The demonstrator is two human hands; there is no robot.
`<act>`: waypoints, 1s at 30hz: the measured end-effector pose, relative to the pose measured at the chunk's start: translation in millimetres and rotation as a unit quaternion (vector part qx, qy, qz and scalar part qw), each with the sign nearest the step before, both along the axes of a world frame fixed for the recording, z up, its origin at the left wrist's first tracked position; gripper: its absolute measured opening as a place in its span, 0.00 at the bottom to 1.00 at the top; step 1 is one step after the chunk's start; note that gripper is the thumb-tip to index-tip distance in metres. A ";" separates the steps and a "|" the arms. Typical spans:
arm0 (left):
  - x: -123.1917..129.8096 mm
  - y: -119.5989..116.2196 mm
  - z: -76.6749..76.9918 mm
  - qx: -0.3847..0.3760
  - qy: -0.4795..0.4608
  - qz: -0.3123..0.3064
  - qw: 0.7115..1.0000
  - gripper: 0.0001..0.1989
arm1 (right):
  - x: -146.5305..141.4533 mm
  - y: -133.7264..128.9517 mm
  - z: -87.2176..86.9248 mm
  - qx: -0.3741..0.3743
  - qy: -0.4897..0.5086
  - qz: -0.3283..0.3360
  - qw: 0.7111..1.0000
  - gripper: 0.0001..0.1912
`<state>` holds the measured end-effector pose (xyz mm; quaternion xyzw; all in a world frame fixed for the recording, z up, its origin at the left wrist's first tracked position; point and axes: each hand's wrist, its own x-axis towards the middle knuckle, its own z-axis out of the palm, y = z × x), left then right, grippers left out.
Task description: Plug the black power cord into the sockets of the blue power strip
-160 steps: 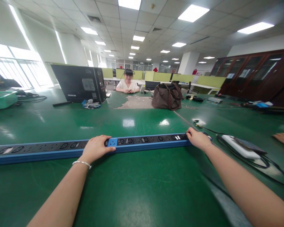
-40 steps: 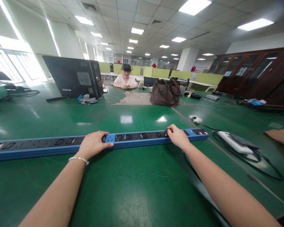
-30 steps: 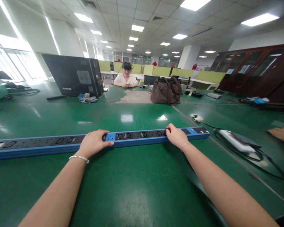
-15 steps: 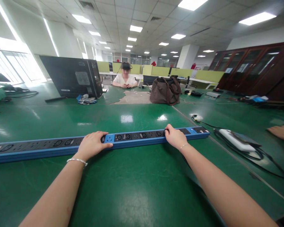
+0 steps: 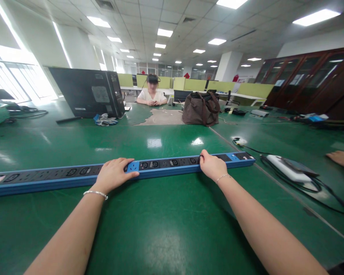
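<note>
A long blue power strip with black socket panels lies across the green table. My left hand grips it around its width, thumb on the near side beside a blue socket and fingers over the top. Farther right, my right hand is closed in a pinch at the strip's upper face. Between those fingertips shows a bit of a black plug, mostly hidden by the hand. Several sockets lie between my two hands.
A black computer case and gloves sit at the back left. Behind the strip stands a brown bag. To the right lie a white adapter with black cable and another person's hand. A person sits opposite.
Both hands keep their places on the power strip. The whole view has shifted slightly, and the dark cable under my right forearm shows less now.
</note>
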<state>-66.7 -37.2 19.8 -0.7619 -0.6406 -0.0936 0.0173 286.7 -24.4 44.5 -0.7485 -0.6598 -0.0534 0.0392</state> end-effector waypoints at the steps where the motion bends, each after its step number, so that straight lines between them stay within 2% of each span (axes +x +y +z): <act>1: 1.0 0.0 0.0 0.001 0.000 0.001 1.000 0.36 | 0.4 0.5 -0.3 -0.001 0.005 0.000 1.000 0.18; 7: 10.8 0.0 -0.6 -0.004 0.001 -0.016 1.000 0.34 | 4.1 4.5 -3.2 0.000 0.050 -0.007 0.999 0.18; 12: 19.1 -3.6 -1.8 0.016 -0.008 -0.005 1.000 0.33 | 5.6 4.7 -3.3 0.004 0.074 -0.024 0.997 0.18; 21: 20.1 -3.1 -1.1 0.017 -0.025 0.002 1.000 0.32 | 6.8 4.9 -10.4 0.038 0.115 -0.019 0.992 0.17; 24: 20.1 -2.4 -1.4 0.015 -0.028 0.004 0.999 0.32 | 16.3 1.7 1.2 0.112 0.174 -0.021 0.978 0.17; 27: 20.3 -2.0 -1.3 0.009 -0.032 0.007 0.999 0.32 | 30.5 -6.4 21.5 0.260 0.231 -0.035 0.937 0.19; 28: 20.3 -2.0 -1.3 0.008 -0.031 0.007 0.999 0.32 | 34.1 -9.1 27.3 0.284 0.242 -0.031 0.927 0.20; 30: 20.2 -2.2 -1.4 0.010 -0.029 0.008 1.000 0.33 | 37.1 -13.2 34.2 0.286 0.260 -0.005 0.922 0.22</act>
